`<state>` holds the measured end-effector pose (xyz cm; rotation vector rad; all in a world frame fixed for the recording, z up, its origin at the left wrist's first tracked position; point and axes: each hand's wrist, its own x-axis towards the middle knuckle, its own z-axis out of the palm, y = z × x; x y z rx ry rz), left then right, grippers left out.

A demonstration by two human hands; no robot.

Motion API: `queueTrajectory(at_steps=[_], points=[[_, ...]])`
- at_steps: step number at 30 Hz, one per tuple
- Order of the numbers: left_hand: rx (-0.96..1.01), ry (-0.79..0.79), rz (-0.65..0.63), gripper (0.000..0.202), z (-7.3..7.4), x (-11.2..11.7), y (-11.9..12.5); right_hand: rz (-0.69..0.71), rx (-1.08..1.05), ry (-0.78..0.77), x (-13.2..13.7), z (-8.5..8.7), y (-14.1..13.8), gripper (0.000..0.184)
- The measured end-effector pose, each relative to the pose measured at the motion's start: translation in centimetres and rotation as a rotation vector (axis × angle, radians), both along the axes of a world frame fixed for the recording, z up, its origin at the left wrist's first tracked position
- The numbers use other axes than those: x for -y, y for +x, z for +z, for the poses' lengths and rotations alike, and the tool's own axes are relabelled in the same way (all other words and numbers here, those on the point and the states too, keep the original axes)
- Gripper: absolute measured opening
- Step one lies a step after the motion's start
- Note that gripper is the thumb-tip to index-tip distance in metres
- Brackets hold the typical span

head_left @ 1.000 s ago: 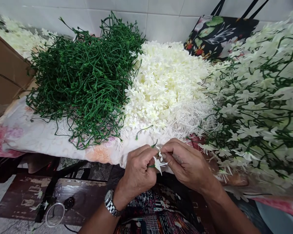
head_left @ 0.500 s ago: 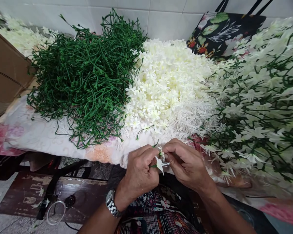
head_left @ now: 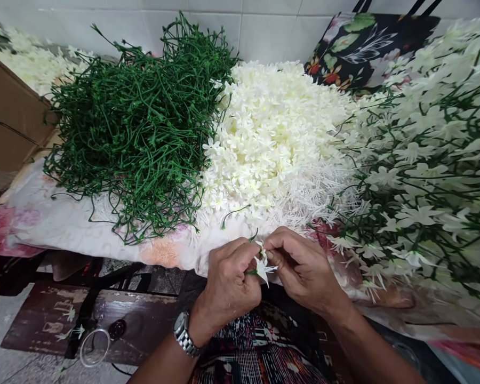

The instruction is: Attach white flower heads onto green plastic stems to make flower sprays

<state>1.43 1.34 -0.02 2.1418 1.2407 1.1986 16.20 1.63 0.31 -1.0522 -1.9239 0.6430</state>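
Note:
My left hand [head_left: 234,277], with a metal watch on its wrist, is closed around a green plastic stem [head_left: 254,234]. White artificial flowers [head_left: 264,268] with thin stamens stick out from between its fingers. My right hand [head_left: 304,269] pinches at a small white flower on this stem, its fingertips almost meeting the left ones. Just beyond the hands lies a loose green stem [head_left: 234,214]. A heap of white flower heads [head_left: 264,133] is behind it, with a pile of thin white stamens [head_left: 320,194] at its front right.
A tangled mound of green stems [head_left: 140,122] covers the left of the floral cloth [head_left: 76,224]. Assembled white flowers [head_left: 416,213] crowd the right side. A floral bag [head_left: 356,50] leans on the tiled wall. At far left is a cardboard box [head_left: 12,101]; below stands a dark wooden bench [head_left: 136,320].
The right fingertips have shifted slightly left, closer to the small flower. The left hand keeps its hold on the stem, and the camera view has moved a little.

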Motion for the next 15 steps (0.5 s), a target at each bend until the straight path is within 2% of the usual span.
queueTrajectory(at_steps=[10, 15], points=[[-0.066, 0.007, 0.034, 0.022, 0.32, -0.03, 0.41, -0.014, 0.019, 0.001, -0.19, -0.02, -0.02, 0.014], [-0.022, -0.058, 0.028, 0.022, 0.28, 0.03, 0.26, -0.017, 0.017, 0.062, -0.23, 0.16, -0.08, 0.014]])
